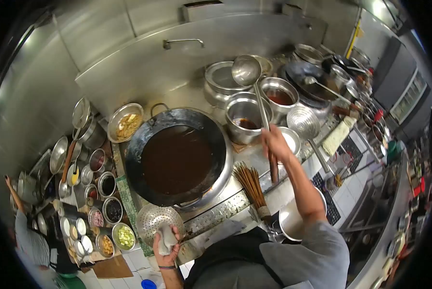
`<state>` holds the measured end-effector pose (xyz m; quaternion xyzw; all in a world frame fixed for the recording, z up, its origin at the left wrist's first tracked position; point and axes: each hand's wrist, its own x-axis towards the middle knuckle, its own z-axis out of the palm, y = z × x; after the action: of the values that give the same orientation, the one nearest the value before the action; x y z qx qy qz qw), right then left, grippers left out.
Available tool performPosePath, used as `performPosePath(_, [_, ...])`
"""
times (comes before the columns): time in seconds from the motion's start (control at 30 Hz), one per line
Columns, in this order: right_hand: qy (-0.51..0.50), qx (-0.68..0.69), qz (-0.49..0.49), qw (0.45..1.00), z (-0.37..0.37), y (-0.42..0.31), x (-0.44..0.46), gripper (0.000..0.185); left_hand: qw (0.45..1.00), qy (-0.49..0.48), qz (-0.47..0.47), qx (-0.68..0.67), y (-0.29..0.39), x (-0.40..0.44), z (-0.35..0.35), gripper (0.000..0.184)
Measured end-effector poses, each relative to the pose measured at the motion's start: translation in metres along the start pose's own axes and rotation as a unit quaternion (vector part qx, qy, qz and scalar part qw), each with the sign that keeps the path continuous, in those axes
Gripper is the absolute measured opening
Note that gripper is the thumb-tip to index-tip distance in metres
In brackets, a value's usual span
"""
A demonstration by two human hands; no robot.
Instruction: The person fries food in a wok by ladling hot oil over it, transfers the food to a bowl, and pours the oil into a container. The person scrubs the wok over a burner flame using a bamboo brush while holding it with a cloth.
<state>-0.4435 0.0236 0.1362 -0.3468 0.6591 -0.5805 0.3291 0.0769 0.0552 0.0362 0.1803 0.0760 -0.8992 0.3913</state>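
Observation:
My right hand [276, 145] is closed around the long handle of a large metal ladle [247, 71]. The ladle's bowl is raised over the pots at the back, and its wooden handle end sticks out below my fist. My left hand [170, 251] grips a folded grey cloth [167, 240] in front of a round perforated skimmer [153, 219]. Whether the cloth is wrapped around the skimmer's handle is hidden. Between my hands and the back wall sits a big black wok [215, 139] holding dark brown liquid [177, 159].
A bamboo brush [249, 185] lies right of the wok. Metal pots [248, 118] with dark sauce stand behind it. Another skimmer [303, 123] rests farther right. Bowls of ingredients, including chopped green pieces [124, 236], crowd the left side. Another person [30, 241] is at far left.

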Motion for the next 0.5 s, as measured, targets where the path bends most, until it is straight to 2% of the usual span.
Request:
performPosePath(0.03, [-0.001, -0.033, -0.027, 0.999, 0.0, -0.001, 0.04, 0.019, 0.998, 0.019, 0.052, 0.027, -0.001, -0.009, 0.001, 0.063])
performPosePath(0.07, [-0.004, -0.061, -0.013, 0.998, 0.001, -0.004, 0.078, 0.018, 0.99, 0.069, 0.1, 0.066, 0.0, -0.017, 0.003, 0.054])
performPosePath(0.17, [0.019, -0.145, -0.006, 0.989, 0.012, 0.01, 0.177, 0.018, 0.967, 0.11, 0.194, 0.123, 0.008, -0.045, -0.023, 0.048])
performPosePath(0.2, [0.028, -0.189, 0.011, 0.982, 0.017, 0.012, 0.199, 0.019, 0.945, 0.168, 0.229, 0.162, 0.008, -0.054, -0.024, 0.043])
performPosePath(0.27, [0.048, -0.274, 0.045, 0.96, 0.025, 0.015, 0.232, 0.022, 0.933, 0.182, 0.282, 0.128, 0.009, -0.075, -0.038, 0.041])
performPosePath(0.3, [0.033, -0.273, 0.054, 0.96, 0.025, 0.018, 0.244, 0.022, 0.926, 0.191, 0.306, 0.112, 0.01, -0.088, -0.05, 0.04])
performPosePath(0.37, [0.005, -0.272, 0.074, 0.959, 0.026, 0.02, 0.26, 0.023, 0.937, 0.118, 0.326, 0.043, 0.014, -0.116, -0.082, 0.038])
performPosePath(0.4, [-0.012, -0.324, 0.073, 0.943, 0.031, 0.009, 0.258, 0.024, 0.936, 0.104, 0.336, 0.023, 0.02, -0.128, -0.1, 0.038])
performPosePath(0.43, [-0.02, -0.285, 0.083, 0.955, 0.035, 0.007, 0.261, 0.025, 0.93, 0.101, 0.353, 0.007, 0.015, -0.138, -0.101, 0.038])
performPosePath(0.5, [-0.037, -0.205, 0.104, 0.973, 0.032, 0.005, 0.273, 0.028, 0.874, 0.212, 0.426, 0.098, -0.005, -0.147, -0.045, 0.03])
